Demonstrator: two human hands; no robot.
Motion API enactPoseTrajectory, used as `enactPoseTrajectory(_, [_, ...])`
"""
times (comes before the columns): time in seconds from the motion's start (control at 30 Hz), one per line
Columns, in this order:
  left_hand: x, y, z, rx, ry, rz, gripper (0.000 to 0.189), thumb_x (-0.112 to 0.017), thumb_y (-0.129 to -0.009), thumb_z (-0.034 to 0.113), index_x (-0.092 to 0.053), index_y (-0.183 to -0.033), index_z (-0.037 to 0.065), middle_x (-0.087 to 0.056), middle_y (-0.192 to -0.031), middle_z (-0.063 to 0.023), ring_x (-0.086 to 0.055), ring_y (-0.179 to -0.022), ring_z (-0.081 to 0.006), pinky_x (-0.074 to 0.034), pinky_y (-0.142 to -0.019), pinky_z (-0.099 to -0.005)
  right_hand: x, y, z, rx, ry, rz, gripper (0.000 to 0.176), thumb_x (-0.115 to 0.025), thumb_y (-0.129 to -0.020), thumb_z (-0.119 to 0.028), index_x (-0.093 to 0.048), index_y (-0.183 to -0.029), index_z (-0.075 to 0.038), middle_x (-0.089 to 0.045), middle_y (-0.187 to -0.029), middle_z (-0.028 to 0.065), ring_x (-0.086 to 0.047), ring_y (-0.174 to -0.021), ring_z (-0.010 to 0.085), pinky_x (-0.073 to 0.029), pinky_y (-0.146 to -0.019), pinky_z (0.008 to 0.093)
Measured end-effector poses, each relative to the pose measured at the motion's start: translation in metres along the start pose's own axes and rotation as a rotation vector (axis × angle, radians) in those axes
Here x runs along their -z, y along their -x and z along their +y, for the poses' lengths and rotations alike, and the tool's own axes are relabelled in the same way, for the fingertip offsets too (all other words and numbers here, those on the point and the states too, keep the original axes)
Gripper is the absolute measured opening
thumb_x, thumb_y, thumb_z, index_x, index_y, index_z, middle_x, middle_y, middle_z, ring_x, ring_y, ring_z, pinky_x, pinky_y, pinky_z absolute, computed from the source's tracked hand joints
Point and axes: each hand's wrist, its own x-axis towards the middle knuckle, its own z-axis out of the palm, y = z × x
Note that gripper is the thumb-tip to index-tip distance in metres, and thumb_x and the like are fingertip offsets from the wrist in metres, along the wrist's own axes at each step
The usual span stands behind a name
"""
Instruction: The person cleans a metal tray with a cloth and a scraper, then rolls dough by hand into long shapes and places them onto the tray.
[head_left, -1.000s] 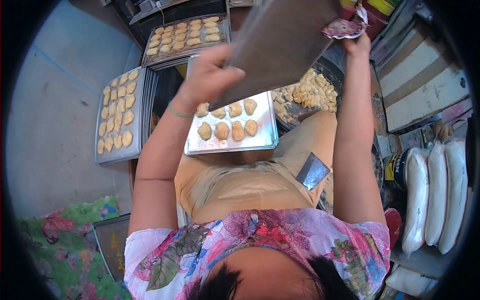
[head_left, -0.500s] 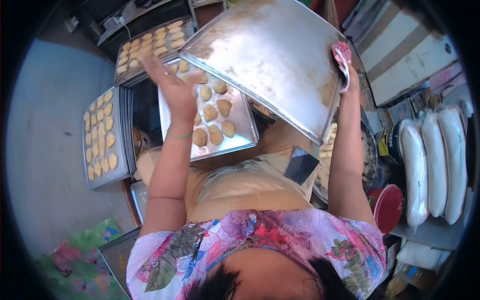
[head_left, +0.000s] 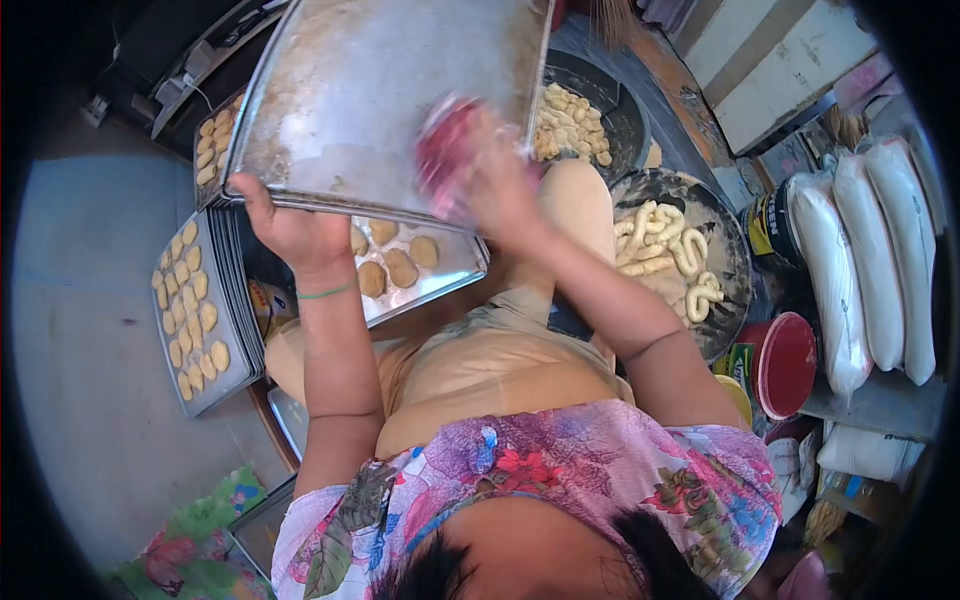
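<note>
My left hand [head_left: 305, 232] grips the near left edge of a large, bare metal tray [head_left: 370, 90], its thumb on top and its fingers underneath. The tray is raised and tilted. On the tray's right part, my right hand [head_left: 500, 190] presses a red and pink cloth [head_left: 450, 150], both smeared by motion. Below the raised tray, a second tray [head_left: 430, 285] with round dough pieces [head_left: 401, 268] is partly hidden.
Stacked trays with dough pieces stand at the left [head_left: 205, 330]. Another dough tray [head_left: 212, 150] lies behind. At the right are a basin [head_left: 735, 310] with dough ropes [head_left: 690, 255], a basin of dough pieces [head_left: 570, 125], a red bucket [head_left: 785, 365] and white filled bags [head_left: 830, 285].
The raised tray has moved left, uncovering the basins. My left hand, open before, now holds its near edge. My right hand has gone from the tray's right edge onto its surface with the cloth.
</note>
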Motion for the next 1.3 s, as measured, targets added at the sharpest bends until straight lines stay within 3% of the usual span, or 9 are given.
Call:
enactPoseTrajectory(0.07, [0.007, -0.009, 0.009, -0.019, -0.077, 0.024, 0.068, -0.050, -0.088, 0.049, -0.038, -0.132, 0.000, -0.042, -0.135, -0.0153, -0.039, -0.125, -0.0303, -0.029, -0.105, -0.0442, 0.001, 0.021, -0.044, 0.369, -0.138, -0.380, 0.057, -0.052, -0.083, -0.016, -0.037, -0.138, -0.012, -0.029, -0.145, 0.0136, -0.018, -0.138, 0.0311, -0.009, -0.111, 0.0498])
enactPoseTrajectory(0.1, [0.011, -0.013, 0.015, -0.030, -0.117, 0.036, 0.068, -0.049, -0.088, 0.050, -0.037, -0.132, 0.000, -0.042, -0.135, -0.0156, -0.039, -0.125, -0.0304, -0.029, -0.105, -0.0443, 0.018, 0.024, -0.062, 0.497, -0.133, -0.568, 0.053, -0.052, -0.082, -0.009, -0.042, -0.134, -0.011, -0.037, -0.140, 0.0136, -0.031, -0.132, 0.0290, -0.021, -0.108, 0.0471])
enactPoseTrajectory(0.17, [0.016, -0.019, 0.026, -0.062, -0.149, 0.073, 0.070, -0.048, -0.088, 0.052, -0.037, -0.132, -0.001, -0.041, -0.135, -0.0168, -0.039, -0.125, -0.0321, -0.029, -0.106, -0.0462, 0.028, 0.020, -0.057, 0.321, -0.495, -0.687, 0.050, -0.052, -0.080, -0.004, -0.048, -0.129, -0.010, -0.050, -0.129, 0.0127, -0.047, -0.120, 0.0284, -0.034, -0.102, 0.0418])
enactPoseTrajectory(0.37, [0.030, -0.015, 0.071, -0.218, -0.140, 0.143, 0.072, -0.060, -0.081, 0.046, -0.040, -0.131, -0.001, -0.040, -0.137, -0.0176, -0.036, -0.126, -0.0343, -0.023, -0.107, -0.0516, 0.082, -0.001, 0.004, -0.390, -0.509, -0.019, 0.040, -0.055, -0.087, -0.016, -0.046, -0.124, -0.002, -0.059, -0.110, 0.0133, -0.056, -0.101, 0.0179, -0.042, -0.090, 0.0309])
enactPoseTrajectory(0.6, [0.034, -0.001, 0.116, -0.459, -0.306, 0.133, 0.089, -0.066, -0.071, 0.052, -0.034, -0.135, -0.001, -0.033, -0.140, -0.0173, -0.028, -0.130, -0.0365, -0.018, -0.109, -0.0534, 0.026, 0.010, 0.004, -0.297, 0.002, -0.356, 0.046, -0.055, -0.087, -0.019, -0.043, -0.127, 0.000, -0.052, -0.117, 0.0252, -0.053, -0.108, 0.0360, -0.042, -0.092, 0.0372])
enactPoseTrajectory(0.83, [0.030, 0.018, 0.143, -0.533, -0.326, 0.108, 0.093, -0.070, -0.069, 0.050, -0.031, -0.135, -0.003, -0.033, -0.140, -0.0177, -0.027, -0.131, -0.0364, -0.018, -0.109, -0.0540, -0.032, 0.011, -0.001, -0.228, -0.137, -0.291, 0.056, -0.055, -0.082, -0.012, -0.035, -0.133, -0.003, -0.047, -0.123, 0.0246, -0.047, -0.114, 0.0385, -0.037, -0.097, 0.0395])
enactPoseTrajectory(0.97, [0.034, 0.019, 0.149, -0.573, -0.324, 0.141, 0.092, -0.070, -0.070, 0.048, -0.031, -0.135, -0.003, -0.032, -0.140, -0.0180, -0.026, -0.131, -0.0367, -0.017, -0.109, -0.0543, -0.044, 0.000, -0.017, -0.240, -0.277, -0.462, 0.065, -0.058, -0.077, -0.011, -0.029, -0.135, 0.000, -0.048, -0.121, 0.0249, -0.047, -0.115, 0.0363, -0.035, -0.099, 0.0369])
enactPoseTrajectory(1.1, [0.034, 0.020, 0.146, -0.503, -0.270, 0.144, 0.092, -0.071, -0.069, 0.044, -0.029, -0.136, -0.003, -0.028, -0.143, -0.0184, -0.024, -0.133, -0.0370, -0.015, -0.110, -0.0541, -0.057, -0.010, -0.021, -0.603, -0.986, -0.851, 0.046, -0.057, -0.077, -0.009, -0.047, -0.120, 0.004, -0.061, -0.105, 0.0144, -0.059, -0.096, 0.0227, -0.044, -0.087, 0.0308])
enactPoseTrajectory(1.3, [0.033, 0.018, 0.134, -0.393, -0.177, 0.134, 0.093, -0.072, -0.067, 0.037, -0.027, -0.137, -0.005, -0.024, -0.145, -0.0194, -0.021, -0.134, -0.0368, -0.012, -0.111, -0.0536, -0.055, 0.001, 0.004, -0.595, -0.724, -1.017, 0.038, -0.065, -0.073, -0.010, -0.061, -0.108, 0.004, -0.065, -0.098, 0.0114, -0.059, -0.092, 0.0162, -0.045, -0.082, 0.0276])
